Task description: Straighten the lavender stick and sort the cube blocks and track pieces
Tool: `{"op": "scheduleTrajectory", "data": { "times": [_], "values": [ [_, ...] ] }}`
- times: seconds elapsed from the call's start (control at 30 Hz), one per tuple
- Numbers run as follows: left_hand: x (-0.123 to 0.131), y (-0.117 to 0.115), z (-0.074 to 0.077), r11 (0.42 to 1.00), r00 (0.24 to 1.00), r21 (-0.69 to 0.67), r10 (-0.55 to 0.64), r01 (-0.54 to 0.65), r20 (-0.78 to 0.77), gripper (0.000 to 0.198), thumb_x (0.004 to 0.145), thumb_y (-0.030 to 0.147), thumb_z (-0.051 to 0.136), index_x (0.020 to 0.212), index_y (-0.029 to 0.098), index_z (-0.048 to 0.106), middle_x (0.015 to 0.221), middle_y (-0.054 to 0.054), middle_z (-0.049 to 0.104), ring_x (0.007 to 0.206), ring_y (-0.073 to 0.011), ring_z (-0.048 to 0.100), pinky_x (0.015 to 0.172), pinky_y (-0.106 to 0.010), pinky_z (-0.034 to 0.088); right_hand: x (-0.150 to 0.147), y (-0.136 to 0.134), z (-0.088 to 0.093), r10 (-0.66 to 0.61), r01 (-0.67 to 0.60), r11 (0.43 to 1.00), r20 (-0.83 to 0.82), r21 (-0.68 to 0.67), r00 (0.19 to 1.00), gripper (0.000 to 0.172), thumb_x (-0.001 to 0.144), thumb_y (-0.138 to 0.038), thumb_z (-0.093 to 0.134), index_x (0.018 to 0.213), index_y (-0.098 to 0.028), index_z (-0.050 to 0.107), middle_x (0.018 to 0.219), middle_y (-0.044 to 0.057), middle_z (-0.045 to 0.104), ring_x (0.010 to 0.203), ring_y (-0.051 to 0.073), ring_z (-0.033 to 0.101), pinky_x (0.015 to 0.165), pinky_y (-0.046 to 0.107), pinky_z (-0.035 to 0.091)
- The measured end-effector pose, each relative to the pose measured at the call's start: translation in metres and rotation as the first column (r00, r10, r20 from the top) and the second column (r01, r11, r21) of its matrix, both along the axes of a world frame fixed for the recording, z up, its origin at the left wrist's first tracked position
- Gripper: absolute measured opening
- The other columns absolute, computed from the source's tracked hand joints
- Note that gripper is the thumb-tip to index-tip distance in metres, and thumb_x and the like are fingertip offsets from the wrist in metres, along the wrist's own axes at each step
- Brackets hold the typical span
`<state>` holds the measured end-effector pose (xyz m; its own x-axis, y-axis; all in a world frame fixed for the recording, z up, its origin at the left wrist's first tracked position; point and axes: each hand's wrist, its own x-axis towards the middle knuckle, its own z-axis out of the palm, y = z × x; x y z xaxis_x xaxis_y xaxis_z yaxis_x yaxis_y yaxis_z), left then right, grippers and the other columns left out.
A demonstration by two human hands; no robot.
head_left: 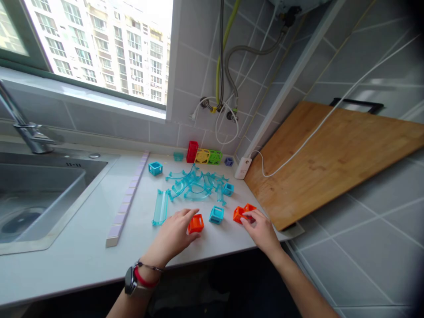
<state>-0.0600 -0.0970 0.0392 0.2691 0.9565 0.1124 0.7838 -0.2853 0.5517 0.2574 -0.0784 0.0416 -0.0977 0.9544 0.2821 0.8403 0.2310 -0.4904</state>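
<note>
My left hand (175, 230), with a watch and a red band at its wrist, reaches over the counter beside an orange open-frame cube block (196, 224). Its thumb and fingers are apart around the near side of that block; whether they touch it is hard to tell. My right hand (260, 227) has its fingertips closed on another orange cube block (239, 214). A further orange block (250, 207) lies right behind, partly hidden by the fingers. Between my hands stands a light-blue cube block (216, 214). Clear blue track pieces (197, 185) lie in a heap beyond.
A straight clear track (160, 206) lies left of the heap. Red (192, 152), yellow (202, 156) and green blocks (215, 157) stand by the wall. A long pale strip (127, 198) borders the sink (82, 194). A wooden board (318, 154) leans at the right, near a power strip (243, 168).
</note>
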Motion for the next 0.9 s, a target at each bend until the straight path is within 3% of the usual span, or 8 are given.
{"op": "scheduleTrajectory", "data": {
  "times": [0.13, 0.23, 0.37, 0.47, 0.6, 0.77, 0.9],
  "values": [
    [-0.006, 0.005, -0.003, 0.994, 0.997, -0.089, 0.066, -0.063, 0.033, 0.040, 0.088, 0.032, 0.065, 0.126, 0.020, 0.066, 0.124, -0.013, 0.071, 0.117, -0.0342, 0.066, 0.092, -0.042, 0.055, 0.015, 0.008, -0.023, -0.053, 0.054, 0.999, 0.119, -0.004, 0.991, 0.029, 0.085, -0.038, 0.068, 0.109, -0.022, 0.072, 0.115, 0.011, 0.065, 0.106, 0.030, 0.066, 0.094, 0.043, 0.053],
    [-0.011, 0.007, 0.004, 0.986, 0.975, -0.162, 0.060, -0.025, 0.214, 0.034, 0.088, 0.042, 0.064, 0.114, 0.021, 0.069, 0.113, -0.011, 0.074, 0.103, -0.0305, 0.070, 0.087, -0.039, 0.055, 0.016, 0.007, -0.033, -0.073, 0.075, 0.997, 0.108, -0.009, 0.991, 0.028, 0.086, -0.038, 0.066, 0.108, -0.023, 0.071, 0.117, 0.010, 0.062, 0.106, 0.030, 0.066, 0.094, 0.045, 0.053],
    [-0.020, 0.010, 0.013, 0.964, 0.846, -0.266, 0.130, 0.015, 0.518, 0.043, 0.087, 0.057, 0.066, 0.110, 0.021, 0.063, 0.106, -0.007, 0.073, 0.091, -0.0252, 0.072, 0.080, -0.036, 0.057, 0.014, 0.007, -0.037, -0.061, 0.061, 0.998, 0.032, -0.016, 0.998, 0.020, 0.085, -0.042, 0.068, 0.093, -0.024, 0.066, 0.108, 0.008, 0.061, 0.097, 0.028, 0.068, 0.086, 0.043, 0.056],
    [-0.020, 0.011, 0.013, 0.967, 0.752, -0.253, 0.137, 0.040, 0.645, 0.043, 0.086, 0.057, 0.068, 0.107, 0.021, 0.057, 0.101, -0.005, 0.071, 0.088, -0.0227, 0.072, 0.076, -0.033, 0.057, 0.013, 0.008, -0.037, -0.041, 0.040, 0.998, -0.027, -0.039, 0.999, 0.022, 0.084, -0.045, 0.070, 0.086, -0.024, 0.063, 0.103, 0.006, 0.059, 0.089, 0.026, 0.068, 0.081, 0.040, 0.058],
    [-0.011, 0.014, 0.004, 0.976, 0.714, -0.211, 0.114, 0.048, 0.690, 0.046, 0.083, 0.053, 0.074, 0.109, 0.022, 0.052, 0.107, -0.006, 0.070, 0.087, -0.0217, 0.071, 0.075, -0.034, 0.059, 0.011, 0.008, -0.043, -0.031, 0.030, 1.000, -0.099, -0.009, 0.995, 0.026, 0.085, -0.049, 0.070, 0.086, -0.024, 0.063, 0.102, 0.007, 0.058, 0.089, 0.025, 0.067, 0.079, 0.038, 0.058],
    [0.009, 0.013, -0.006, 0.982, 0.674, -0.184, 0.115, 0.032, 0.730, 0.051, 0.083, 0.049, 0.074, 0.120, 0.022, 0.051, 0.138, -0.013, 0.055, 0.099, -0.0236, 0.069, 0.081, -0.037, 0.061, 0.009, 0.003, -0.050, -0.024, 0.032, 0.997, -0.114, 0.076, 0.993, 0.027, 0.085, -0.049, 0.069, 0.088, -0.023, 0.063, 0.106, 0.010, 0.062, 0.098, 0.027, 0.065, 0.085, 0.039, 0.056],
    [0.026, 0.011, -0.008, 0.968, 0.576, -0.199, 0.075, 0.155, 0.814, 0.043, 0.090, 0.041, 0.067, 0.123, 0.023, 0.047, 0.109, -0.007, 0.066, 0.088, -0.0197, 0.068, 0.078, -0.035, 0.060, 0.005, 0.000, -0.048, 0.031, -0.015, 0.995, -0.162, 0.096, 0.986, 0.030, 0.088, -0.048, 0.068, 0.076, -0.022, 0.058, 0.117, 0.014, 0.063, 0.113, 0.030, 0.062, 0.095, 0.041, 0.051]
  ]
}}
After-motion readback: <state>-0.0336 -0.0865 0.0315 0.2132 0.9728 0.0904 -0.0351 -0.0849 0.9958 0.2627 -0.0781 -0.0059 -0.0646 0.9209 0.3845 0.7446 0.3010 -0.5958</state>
